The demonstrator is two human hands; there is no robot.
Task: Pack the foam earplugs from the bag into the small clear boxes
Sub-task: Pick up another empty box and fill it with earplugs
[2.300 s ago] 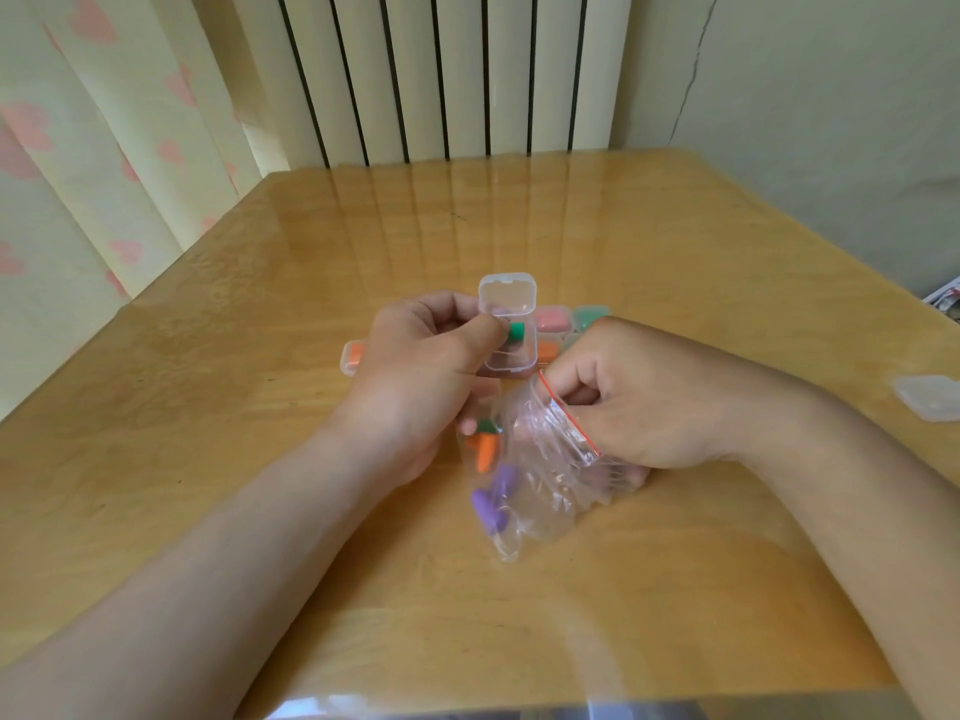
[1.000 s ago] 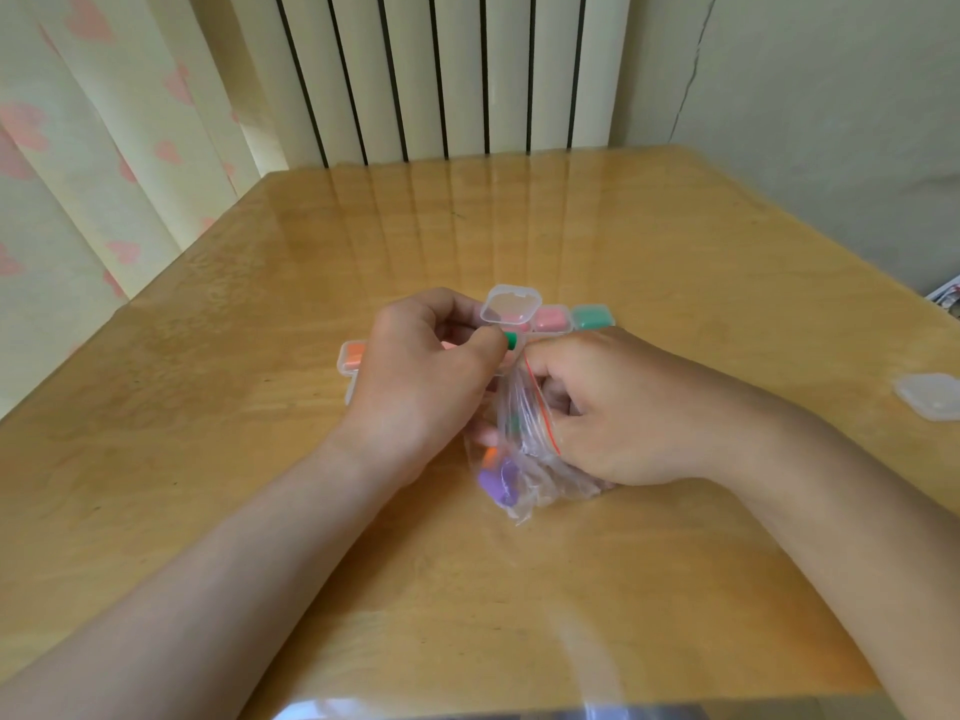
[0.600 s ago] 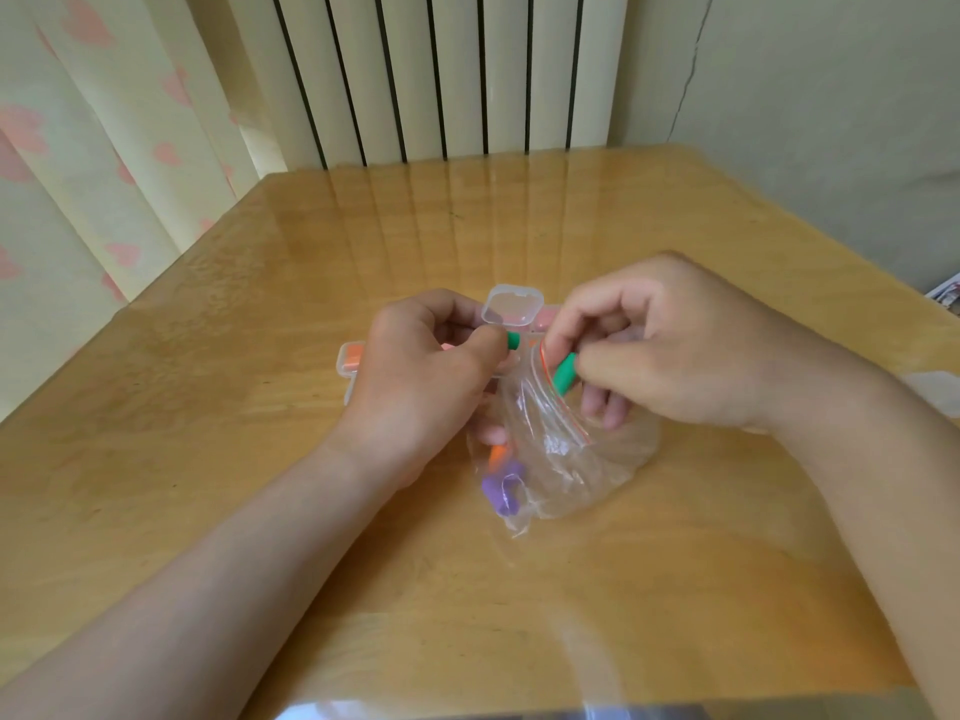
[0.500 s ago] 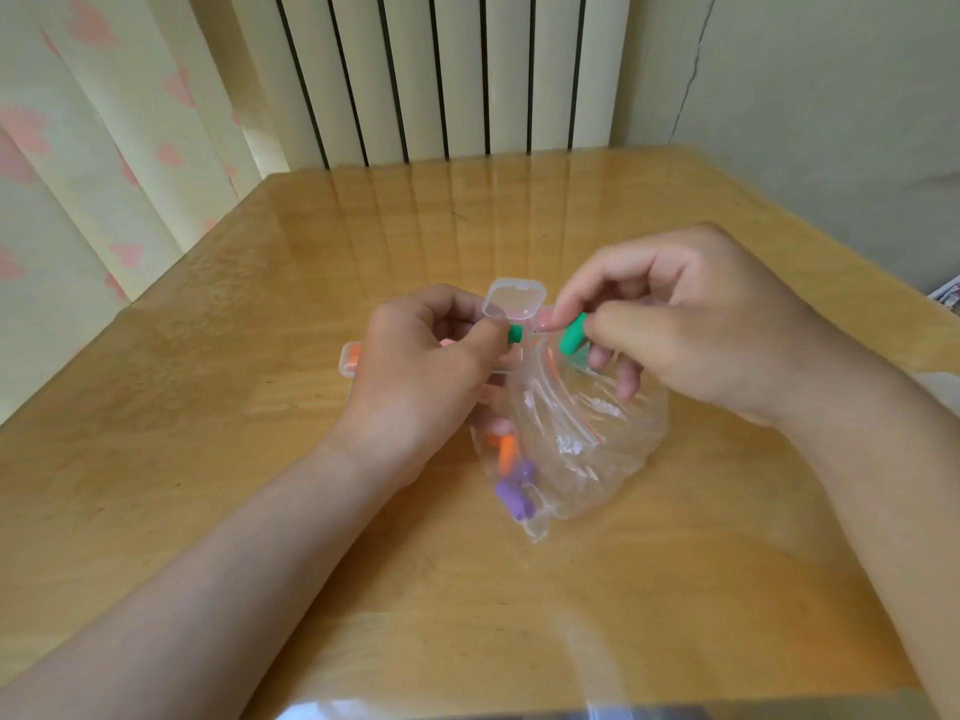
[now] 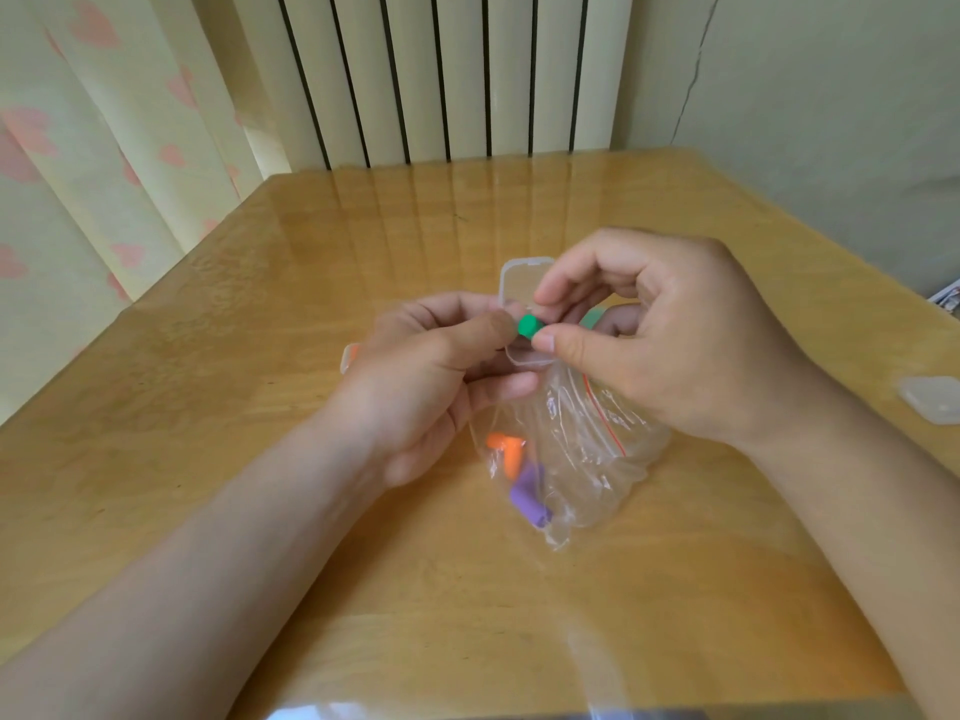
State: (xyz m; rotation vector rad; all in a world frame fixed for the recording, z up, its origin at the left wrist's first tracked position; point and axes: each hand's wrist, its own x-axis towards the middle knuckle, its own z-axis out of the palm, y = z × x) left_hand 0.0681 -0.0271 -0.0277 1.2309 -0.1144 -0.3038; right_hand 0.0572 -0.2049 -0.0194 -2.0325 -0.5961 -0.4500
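- Foam earplug [image 5: 529, 326], a green one, is pinched between the thumb and forefinger of the right hand [image 5: 675, 345], right at the mouth of the small clear box [image 5: 519, 283], over the middle of the desk [image 5: 249, 356].
- The other fingers of that hand are loosely curled behind the pinch and hold nothing that I can see.
- The left hand [image 5: 421, 376] has its fingers wrapped round the box from the left. Its thumb tip lies on the box's left edge, just beside the green plug.
- The box's hinged lid stands open, tipped toward the far side.
- The bag [image 5: 587, 449], clear plastic with a red zip line, slumps on the desk just on the near side of both hands. Its mouth is up against the underside of the box, and I cannot tell whether either hand grips it.
- In the bag's left side lie an orange earplug [image 5: 506, 452] and, nearer, the purple earplugs [image 5: 527, 493], touching one another.
- A box with orange inside [image 5: 349, 356] peeks out on the desk from behind the left hand.
- Well apart, at the desk's right edge, lies another clear plastic piece [image 5: 932, 398]; I cannot tell whether it is a whole box or only a lid.
- Beyond the far edge stands a ribbed radiator [image 5: 441, 80], and to its left hangs a pale curtain [image 5: 78, 148] with pink hearts.
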